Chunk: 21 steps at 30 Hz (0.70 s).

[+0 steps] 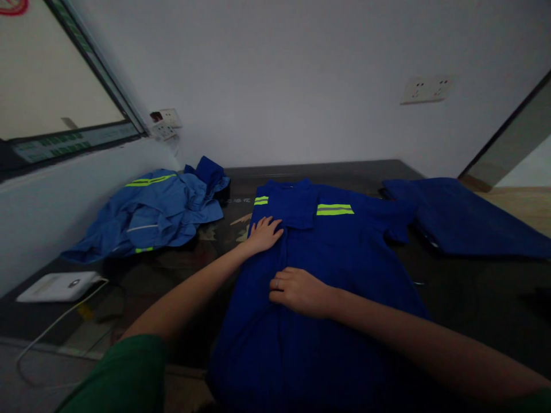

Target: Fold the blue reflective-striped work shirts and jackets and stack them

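A dark blue work shirt with yellow-green reflective strips lies spread on the dark table, its collar toward the wall. Its left side is folded inward, and that sleeve lies across the chest. My left hand rests flat on the folded part, fingers spread, just below the sleeve. Lower down, my right hand, with a ring on one finger, has its fingers curled onto the edge of the folded layer and grips the cloth. The shirt's lower end hangs toward me over the table's near edge.
A crumpled lighter blue garment with reflective strips lies at the left. Near it is a white device with a cable. Folded dark blue cloth lies on the right. Behind the table stands a wall with sockets.
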{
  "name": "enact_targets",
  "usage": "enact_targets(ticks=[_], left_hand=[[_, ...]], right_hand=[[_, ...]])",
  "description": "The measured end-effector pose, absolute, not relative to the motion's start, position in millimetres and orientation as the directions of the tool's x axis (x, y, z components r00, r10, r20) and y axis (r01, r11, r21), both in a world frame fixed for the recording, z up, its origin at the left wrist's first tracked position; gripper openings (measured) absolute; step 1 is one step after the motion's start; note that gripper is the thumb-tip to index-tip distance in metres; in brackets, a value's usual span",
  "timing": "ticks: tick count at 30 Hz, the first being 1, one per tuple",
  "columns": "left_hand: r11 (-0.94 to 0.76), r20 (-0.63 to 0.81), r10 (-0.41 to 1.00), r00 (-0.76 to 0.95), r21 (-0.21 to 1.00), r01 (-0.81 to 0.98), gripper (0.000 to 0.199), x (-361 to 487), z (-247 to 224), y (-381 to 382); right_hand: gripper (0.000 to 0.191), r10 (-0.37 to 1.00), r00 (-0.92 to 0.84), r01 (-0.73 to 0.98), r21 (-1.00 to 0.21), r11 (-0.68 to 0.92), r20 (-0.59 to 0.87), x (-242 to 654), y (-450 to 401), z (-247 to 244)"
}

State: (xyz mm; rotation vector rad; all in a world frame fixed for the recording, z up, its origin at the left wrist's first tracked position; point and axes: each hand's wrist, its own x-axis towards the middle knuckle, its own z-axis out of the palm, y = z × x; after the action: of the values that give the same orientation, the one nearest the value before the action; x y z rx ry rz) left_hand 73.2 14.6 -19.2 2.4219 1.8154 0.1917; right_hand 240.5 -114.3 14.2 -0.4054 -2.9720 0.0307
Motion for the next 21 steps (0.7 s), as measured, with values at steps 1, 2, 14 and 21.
enact_targets(ticks=[1,2,14,21], left_hand=[[-0.278,0.024,0.960,0.278,0.159,0.947,0.052,71.3,-23.2,7.8],[-0.286,0.033,0.958,0.285,0.150,0.946,0.053,69.7,-27.0,2.7],[-0.205,0.100,0.976,0.191,0.156,0.966,0.053,80.0,-28.5,-23.9],[-0.207,0.122,0.974,0.190,0.151,0.967,0.054,82.6,-32.8,-31.6]], right_hand=[[0.013,0.272,-0.953,0.269,-0.043,0.962,0.130,240.4,-118.4,16.2],[0.013,0.289,-0.949,0.284,-0.056,0.957,0.129,240.6,-123.8,19.2],[0.015,0.209,-0.978,0.203,-0.190,0.961,0.012,224.5,-174.6,27.4],[0.008,0.120,-0.991,0.134,-0.364,0.922,-0.063,216.5,-162.6,31.1]])
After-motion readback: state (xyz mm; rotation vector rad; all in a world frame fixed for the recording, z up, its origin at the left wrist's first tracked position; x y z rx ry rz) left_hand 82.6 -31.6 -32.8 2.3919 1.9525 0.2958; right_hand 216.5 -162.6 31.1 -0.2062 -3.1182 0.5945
